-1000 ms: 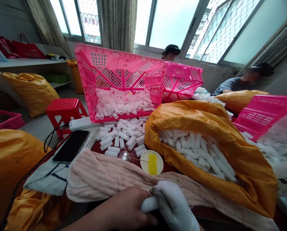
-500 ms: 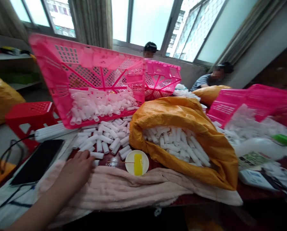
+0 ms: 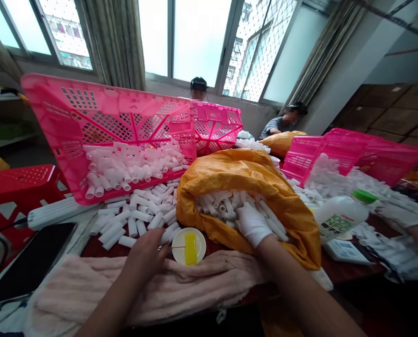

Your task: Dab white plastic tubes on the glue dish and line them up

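Note:
My left hand (image 3: 147,252) is bare and closes by the left rim of a small round white dish (image 3: 176,255). Its fingertips pinch the end of a thin stick (image 3: 178,246), whose other end reaches a yellow slab (image 3: 190,249) on the dish. Wearing a white glove, my right hand (image 3: 253,225) reaches into the mouth of an orange woven sack (image 3: 226,171). It touches short white plastic tubes (image 3: 275,220) inside; its fingertips are hidden among them. More white tubes (image 3: 137,220) lie loose on the table left of the sack.
A tilted pink crate (image 3: 132,103) holds tubes behind the loose pile. A pink towel (image 3: 209,276) lies along the front edge, a phone (image 3: 30,262) at left. Right are a green-capped bottle (image 3: 344,215), a white device (image 3: 349,252) and another person's gloved hand (image 3: 394,215).
My gloved right hand has come into view and into the sack. My left hand has moved right from the loose tubes to the stick at the dish. The view has shifted right.

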Tool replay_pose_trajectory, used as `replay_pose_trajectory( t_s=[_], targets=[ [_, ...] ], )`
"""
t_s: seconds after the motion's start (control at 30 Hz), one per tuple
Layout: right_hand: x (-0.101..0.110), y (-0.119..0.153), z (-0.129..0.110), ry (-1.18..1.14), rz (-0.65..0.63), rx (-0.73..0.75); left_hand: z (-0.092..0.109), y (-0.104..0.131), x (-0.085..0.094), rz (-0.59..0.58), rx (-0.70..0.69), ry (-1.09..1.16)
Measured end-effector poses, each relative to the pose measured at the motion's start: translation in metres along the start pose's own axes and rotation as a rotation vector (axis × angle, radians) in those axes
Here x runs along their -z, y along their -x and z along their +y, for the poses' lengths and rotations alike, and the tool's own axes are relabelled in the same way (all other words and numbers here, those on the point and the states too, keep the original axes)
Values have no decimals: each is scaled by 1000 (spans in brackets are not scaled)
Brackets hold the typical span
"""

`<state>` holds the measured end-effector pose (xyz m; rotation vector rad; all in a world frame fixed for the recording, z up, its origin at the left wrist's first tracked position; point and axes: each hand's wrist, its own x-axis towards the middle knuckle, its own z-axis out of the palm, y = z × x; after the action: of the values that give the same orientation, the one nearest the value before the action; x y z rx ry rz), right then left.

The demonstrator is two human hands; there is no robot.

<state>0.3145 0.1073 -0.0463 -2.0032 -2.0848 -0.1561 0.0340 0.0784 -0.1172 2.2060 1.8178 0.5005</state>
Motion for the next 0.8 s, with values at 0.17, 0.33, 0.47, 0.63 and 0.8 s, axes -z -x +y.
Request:
replay_pose_trajectory(
  t_s=[0.17,0.33,0.47,0.63,0.8],
  targets=[
    [-2,33,-23,-366,61,180,-12,1,-21,-19,-81,17],
    [-50,37,-48,-676,-80,316,-11,1,-20,-99,-29,69],
    [-79,22,-55,-670,-58,344,-9,-1,-22,-80,-48,42],
    [-84,24,-59,-771,-68,392,-12,-1,-28,-32,-81,7],
    [-91,28,-57,-804,-7,302,-12,0,-28,-27,-77,29]
  ],
)
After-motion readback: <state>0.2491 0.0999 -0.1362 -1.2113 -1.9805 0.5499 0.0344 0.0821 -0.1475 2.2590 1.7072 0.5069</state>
